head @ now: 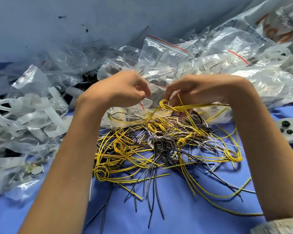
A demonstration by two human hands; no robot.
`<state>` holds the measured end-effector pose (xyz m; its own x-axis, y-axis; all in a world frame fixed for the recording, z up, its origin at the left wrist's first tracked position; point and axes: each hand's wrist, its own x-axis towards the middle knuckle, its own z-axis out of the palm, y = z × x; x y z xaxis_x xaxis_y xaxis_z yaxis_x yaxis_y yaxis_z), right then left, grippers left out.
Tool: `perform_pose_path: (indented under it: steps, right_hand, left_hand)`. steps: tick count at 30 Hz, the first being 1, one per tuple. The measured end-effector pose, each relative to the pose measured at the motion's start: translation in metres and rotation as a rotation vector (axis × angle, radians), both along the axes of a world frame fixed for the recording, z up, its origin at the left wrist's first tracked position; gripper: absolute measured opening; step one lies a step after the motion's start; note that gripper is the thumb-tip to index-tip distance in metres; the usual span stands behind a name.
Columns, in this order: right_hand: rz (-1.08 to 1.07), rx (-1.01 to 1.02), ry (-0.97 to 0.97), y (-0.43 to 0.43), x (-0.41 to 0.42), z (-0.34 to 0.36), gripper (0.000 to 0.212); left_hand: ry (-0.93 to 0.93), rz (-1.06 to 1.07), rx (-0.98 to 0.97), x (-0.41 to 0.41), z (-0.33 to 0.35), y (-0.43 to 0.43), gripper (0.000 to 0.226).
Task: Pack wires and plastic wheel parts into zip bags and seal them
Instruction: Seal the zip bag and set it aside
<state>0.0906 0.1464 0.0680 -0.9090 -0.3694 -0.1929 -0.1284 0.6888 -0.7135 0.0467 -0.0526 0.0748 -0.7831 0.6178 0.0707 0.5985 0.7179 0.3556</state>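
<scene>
Wire bundle (166,106), yellow, knotted loop, pinched by right hand (193,90).

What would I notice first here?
A big tangle of yellow, black and white wires sprawls across the blue cloth in the middle. Above it, the right hand grips a knotted yellow wire bundle while the left hand pinches a clear zip bag. Behind lies a heap of red-striped zip bags, with translucent wheel parts at left.
</scene>
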Motion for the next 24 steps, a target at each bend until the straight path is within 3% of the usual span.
perform_pose_path:
  steps: [3,7,13,20,24]
  right_hand:
    - [-0.009,-0.092,0.008,0.002,0.0,0.0,0.014]
    - [0.053,-0.138,0.009,0.001,-0.002,0.0,0.017]
    - [0.122,-0.271,-0.005,0.004,0.001,0.001,0.023]
    - [0.076,-0.346,0.008,0.005,-0.004,-0.001,0.026]
    - [0.05,-0.299,0.035,0.007,-0.003,-0.002,0.033]
  left_hand:
    - [-0.045,-0.057,-0.039,-0.002,-0.001,-0.001,0.019]
    - [-0.067,-0.083,-0.082,0.004,0.0,-0.003,0.025]
    - [-0.093,-0.145,-0.079,0.009,-0.001,-0.001,0.016]
    - [-0.149,-0.099,-0.035,0.006,-0.005,0.008,0.055]
    - [-0.059,-0.137,-0.081,0.004,-0.01,0.014,0.021]
